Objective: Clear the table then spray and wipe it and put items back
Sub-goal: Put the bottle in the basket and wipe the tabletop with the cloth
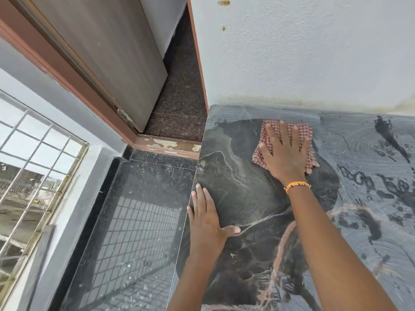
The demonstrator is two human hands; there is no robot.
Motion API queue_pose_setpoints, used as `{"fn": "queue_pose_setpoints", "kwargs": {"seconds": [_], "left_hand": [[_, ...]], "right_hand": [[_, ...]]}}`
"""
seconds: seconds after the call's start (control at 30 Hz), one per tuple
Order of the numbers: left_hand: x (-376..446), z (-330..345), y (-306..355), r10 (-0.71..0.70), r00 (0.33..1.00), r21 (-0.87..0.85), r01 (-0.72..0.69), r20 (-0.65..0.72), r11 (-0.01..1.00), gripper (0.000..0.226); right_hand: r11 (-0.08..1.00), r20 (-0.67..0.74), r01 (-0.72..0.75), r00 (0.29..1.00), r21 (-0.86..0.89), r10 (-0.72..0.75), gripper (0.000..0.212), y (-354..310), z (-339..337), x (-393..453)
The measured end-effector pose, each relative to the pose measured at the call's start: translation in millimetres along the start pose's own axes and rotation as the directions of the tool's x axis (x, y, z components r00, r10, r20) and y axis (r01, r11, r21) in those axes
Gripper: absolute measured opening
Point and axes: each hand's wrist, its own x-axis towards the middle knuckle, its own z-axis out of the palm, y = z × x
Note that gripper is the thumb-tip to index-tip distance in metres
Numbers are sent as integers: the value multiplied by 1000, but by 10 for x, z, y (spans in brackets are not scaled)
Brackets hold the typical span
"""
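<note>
Here, pressing the right hand (286, 153) flat, fingers spread and straight, onto a red-and-white checked cloth (301, 131) lying near the far edge of the worktop (244, 189), close to its far left corner and just short of the wall (303, 52). Covering most of the cloth with the palm, leaving its far edge and its right and left borders showing around the fingers. Wearing an orange thread bracelet (297, 185) at the right wrist. Resting the left hand (207, 218) palm down at the worktop's left edge, fingers straight and close together, thumb stretched out to the right along the stone, holding nothing. Showing dark, veined stone across the left part of the worktop between the two hands, and a pale, streaky film with swirl marks and dark patches across the right part, toward the right edge of the view. Bordering the worktop's left edge, a lower dark speckled floor (143, 216) reflecting a grid. Standing ajar beyond the far left corner, a grey door (107, 59) in a reddish-brown frame (67, 79), with dark flooring behind it. Showing a barred window (33, 176) at the far left.
</note>
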Motion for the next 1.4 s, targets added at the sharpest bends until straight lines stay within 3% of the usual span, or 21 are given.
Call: {"fn": "queue_pose_setpoints", "kwargs": {"seconds": [0.1,0.17,0.27,0.37,0.5,0.63,0.77,0.87,0.93,1.07,1.17,1.23,1.4], "left_hand": [[12,11,-4,-14,1000,35,14,6,999,121],[25,18,-4,-10,1000,46,10,6,999,121],[19,21,-24,-1,1000,38,1,3,999,121],[12,22,-30,-2,1000,53,2,0,999,121],[46,1,-9,-36,999,113,32,33,993,124],[89,-27,86,-52,995,136,40,86,990,127],[122,-27,289,88,996,267,-81,-15,960,134],[71,31,444,97,986,237,-127,134,963,131],[89,91,497,166,983,320,-184,83,929,128],[46,103,537,144,987,443,-160,70,882,126],[92,97,521,88,973,351,-160,213,922,142],[99,148,469,64,969,253,-126,240,959,136],[88,186,456,83,976,247,-132,201,960,132]], "right_hand": [[984,-24,-179,983,26,179,62,122,22,-466],[982,-17,-188,982,16,188,66,-13,85,-767],[996,25,62,998,-63,-61,71,-349,190,-894],[938,97,337,939,-79,-329,68,-731,266,-613],[883,132,464,881,-62,-454,67,-1194,287,37],[932,91,362,929,-21,-359,66,-1372,224,575],[964,37,264,964,19,-265,61,-1211,165,676],[988,-11,157,988,11,-157,61,-802,108,647],[995,-42,97,994,-4,-97,60,-448,53,624],[1000,-68,-17,998,-23,15,59,239,-82,594],[995,-69,-99,993,-23,97,58,591,-168,538],[985,-75,-173,982,-11,172,58,795,-221,474],[919,-84,-391,915,46,394,58,1170,-334,202]]}}
